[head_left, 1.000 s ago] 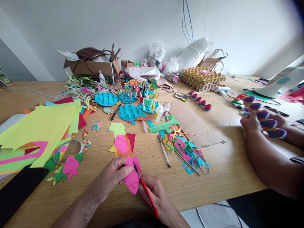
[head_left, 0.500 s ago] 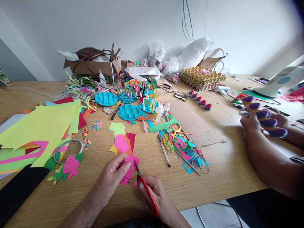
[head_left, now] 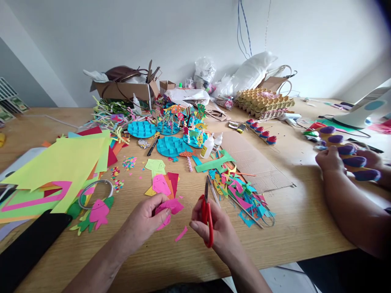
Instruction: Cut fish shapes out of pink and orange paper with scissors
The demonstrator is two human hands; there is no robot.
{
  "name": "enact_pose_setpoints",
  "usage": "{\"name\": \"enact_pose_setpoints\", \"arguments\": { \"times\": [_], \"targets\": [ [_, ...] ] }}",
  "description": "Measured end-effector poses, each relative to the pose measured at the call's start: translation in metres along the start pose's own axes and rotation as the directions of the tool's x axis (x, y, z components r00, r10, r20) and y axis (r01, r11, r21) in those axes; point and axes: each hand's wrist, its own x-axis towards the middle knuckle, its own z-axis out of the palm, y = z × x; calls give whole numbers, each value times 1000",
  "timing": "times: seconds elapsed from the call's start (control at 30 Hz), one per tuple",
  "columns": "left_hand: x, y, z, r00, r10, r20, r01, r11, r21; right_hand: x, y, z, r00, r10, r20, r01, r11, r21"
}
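Wooden table (head_left: 171,262), paper scraps (head_left: 240,198), cardboard (head_left: 262,169)

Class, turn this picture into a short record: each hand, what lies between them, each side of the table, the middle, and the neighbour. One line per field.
Left hand: pinches pink paper
Right hand: holds red scissors, blades apart from the paper
Between hands: pink strip on the table
Left side: pink fish over green pieces, near a tape roll
Right side: scraps, pen beside them
Middle: two white bottles, upright, near cardboard
Neighbour: another person's hand on a purple-and-yellow strip
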Motion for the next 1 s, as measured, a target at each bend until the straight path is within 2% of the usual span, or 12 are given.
{"name": "enact_pose_setpoints", "arguments": {
  "times": [0.1, 0.2, 0.3, 0.47, 0.57, 0.87, 1.0],
  "targets": [
    [0, 1, 1, 999, -15, 29, 15, 1000, -9, 14, -7, 8, 999, -35, -17, 32, 987, -157],
    [3, 1, -2, 999, -25, 32, 25, 1000, 13, 25, -7, 15, 998, -65, 11, 66, 979, -195],
    [3, 4, -5, 1000, -7, 7, 8, 1000, -27, 32, -6, 19, 997, -79, -1, 78, 990, -119],
    [-6, 7, -4, 995, -17, -102, -17, 945, -326, 38, -6, 26, 994, -37, -105, 48, 994, 103],
    [-11, 6, 3, 986, -42, -164, -32, 906, -423, 39, -4, 33, 988, 0, -157, 28, 985, 171],
    [-8, 6, 17, 946, -53, -321, -72, 928, -366, 38, 4, 45, 973, 12, -232, 54, 959, 279],
    [-5, 5, 19, 935, -47, -352, -86, 932, -353, 36, 6, 48, 981, 35, -189, 34, 936, 351]
  ]
}}
